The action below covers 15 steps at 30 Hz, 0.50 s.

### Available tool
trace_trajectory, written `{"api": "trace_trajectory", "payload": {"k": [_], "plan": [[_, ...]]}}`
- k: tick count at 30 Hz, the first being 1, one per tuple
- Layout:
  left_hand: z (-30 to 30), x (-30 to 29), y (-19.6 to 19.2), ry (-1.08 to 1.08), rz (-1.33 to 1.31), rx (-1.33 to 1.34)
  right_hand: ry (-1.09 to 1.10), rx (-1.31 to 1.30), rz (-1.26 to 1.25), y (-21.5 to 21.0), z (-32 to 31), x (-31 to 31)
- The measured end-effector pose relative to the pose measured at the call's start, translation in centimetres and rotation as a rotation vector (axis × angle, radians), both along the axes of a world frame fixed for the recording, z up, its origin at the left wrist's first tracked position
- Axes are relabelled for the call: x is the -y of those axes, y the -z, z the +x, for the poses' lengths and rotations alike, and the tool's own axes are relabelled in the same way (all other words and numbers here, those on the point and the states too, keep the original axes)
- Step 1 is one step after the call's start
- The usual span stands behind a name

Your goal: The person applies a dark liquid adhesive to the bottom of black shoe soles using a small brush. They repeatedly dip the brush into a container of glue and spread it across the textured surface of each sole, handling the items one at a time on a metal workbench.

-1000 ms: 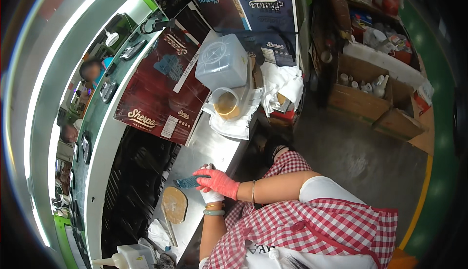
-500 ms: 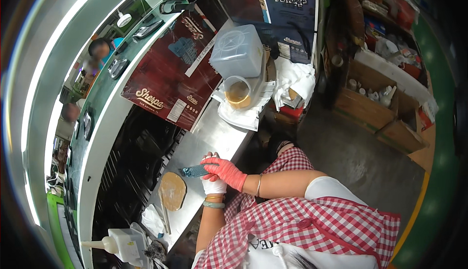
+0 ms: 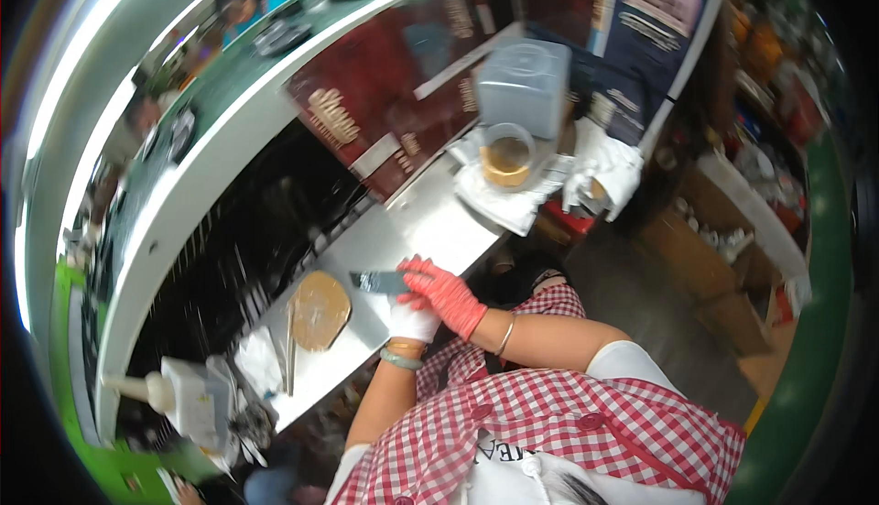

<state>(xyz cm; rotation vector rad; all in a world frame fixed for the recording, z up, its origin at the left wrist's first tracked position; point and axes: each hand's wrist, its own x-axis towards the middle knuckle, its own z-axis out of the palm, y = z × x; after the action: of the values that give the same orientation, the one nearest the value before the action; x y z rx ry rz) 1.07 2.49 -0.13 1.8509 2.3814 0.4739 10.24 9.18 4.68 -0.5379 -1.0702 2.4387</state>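
Note:
A flat dark blue-grey strip (image 3: 377, 282) points leftward from my two gloved hands, held above the metal bench. My right hand (image 3: 445, 293), in a coral-red glove, is closed over its near end. Beneath sits my left hand (image 3: 414, 321) in a white glove, its fingers mostly covered by the right one; it grips the strip from below. Left of the strip a round tan pad (image 3: 319, 311) lies on the bench. A slim metal rod-like tool (image 3: 290, 360) rests along the pad's left edge, beside a crumpled white cloth (image 3: 258, 360).
A white nozzle bottle (image 3: 188, 402) stands at the bench's near left end. Farther along are a clear cup (image 3: 506, 159) of amber liquid on white cloths and a translucent plastic box (image 3: 522, 91). Dark pieces (image 3: 281, 38) lie on the green shelf. Cardboard cartons (image 3: 705, 258) stand at right.
The whole view has turned, shifting the bench and its things. My right hand now covers more of the left hand's fingers, and the strip lies more level in the picture.

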Motion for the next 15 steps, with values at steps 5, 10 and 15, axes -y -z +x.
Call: {"api": "trace_trajectory", "payload": {"k": [5, 10, 15], "plan": [[0.8, -2.0, -4.9, -0.029, -0.338, 0.222, 0.009, 0.135, 0.305, -3.8, -2.3, -1.6], [1.0, -1.0, 1.1, -0.13, 0.139, -0.155, -0.18, 0.233, 0.323, -4.2, -6.8, 0.3], [0.9, -0.2, -0.4, -0.063, 0.247, -0.005, -0.325, 0.244, 0.197, -1.3, -10.9, 1.4]]}}
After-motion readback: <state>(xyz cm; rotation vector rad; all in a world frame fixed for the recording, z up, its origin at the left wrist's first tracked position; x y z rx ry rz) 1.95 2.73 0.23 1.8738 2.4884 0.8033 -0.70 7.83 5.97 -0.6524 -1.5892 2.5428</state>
